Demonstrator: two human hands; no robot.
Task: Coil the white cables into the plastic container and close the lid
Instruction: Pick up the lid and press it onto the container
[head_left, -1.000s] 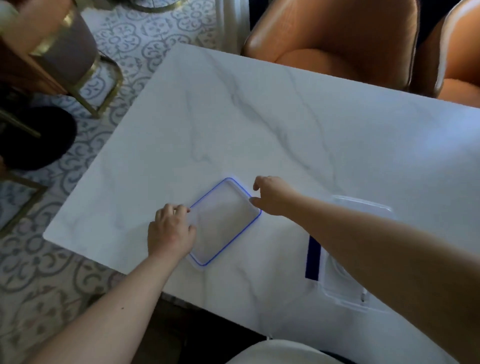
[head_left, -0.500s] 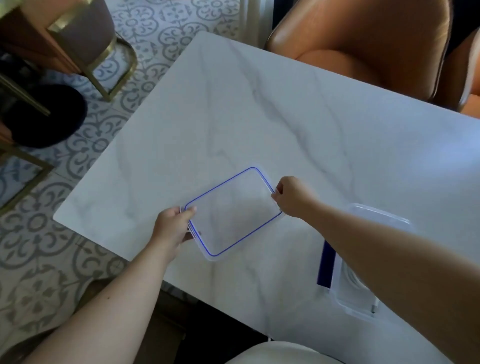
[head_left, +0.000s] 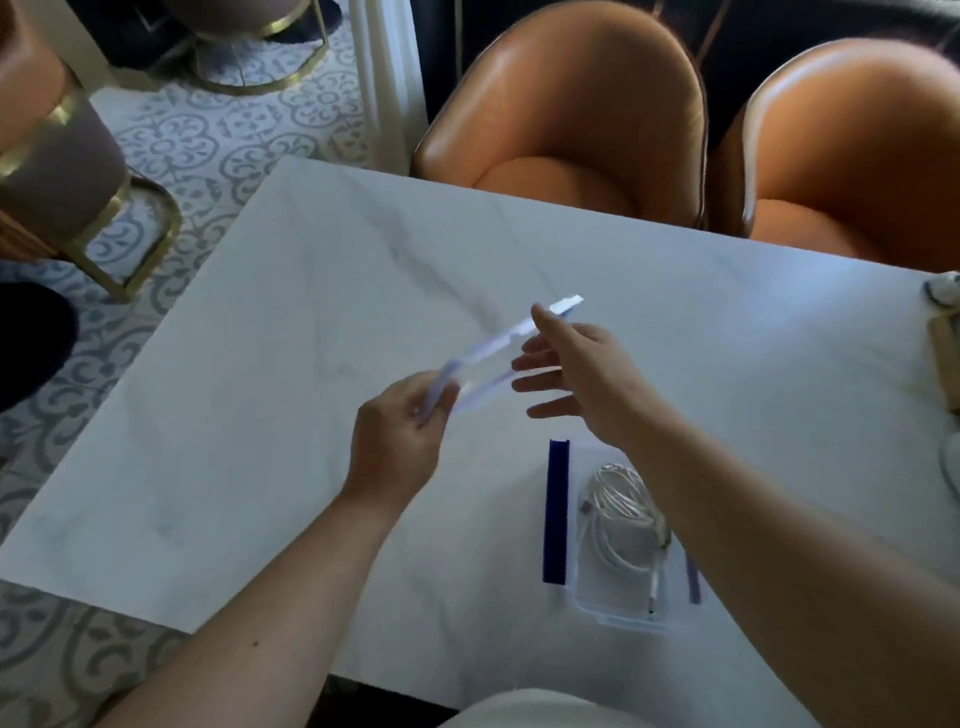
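White cables (head_left: 621, 512), orange chairs (head_left: 566, 104), grey-veined marble table (head_left: 260, 389).

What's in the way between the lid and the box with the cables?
Nothing visible on the table between the lid and the box. Only the person's own right forearm reaches across the box's right side.

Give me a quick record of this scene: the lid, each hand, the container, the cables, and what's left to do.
lid: off the container, tilted in the air above the table
left hand: grips the lid's near end
right hand: fingers straight, touching the lid's far end
container: open, on the table
cables: coiled inside the container
left to do: close the lid
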